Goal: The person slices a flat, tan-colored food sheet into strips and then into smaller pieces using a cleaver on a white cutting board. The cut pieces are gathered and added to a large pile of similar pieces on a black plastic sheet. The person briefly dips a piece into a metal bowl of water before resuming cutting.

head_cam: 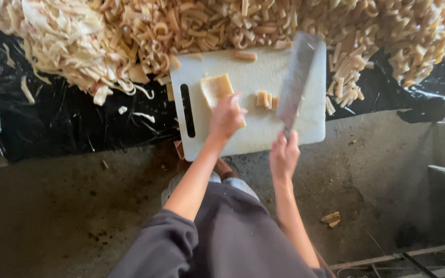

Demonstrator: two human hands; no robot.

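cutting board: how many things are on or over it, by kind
Uncut pale slab under the left hand: 1
Cleaver held in the right hand: 1
Cut strips beside the blade: about 3
Stray strip near the far edge of the cutting board: 1
Total: about 6

The knife blade [295,77] is smeared by motion blur, the left hand [226,117] hides the near end of the pale slab [215,87], and the heap of cut strips [222,25] runs off the frame's top edge.
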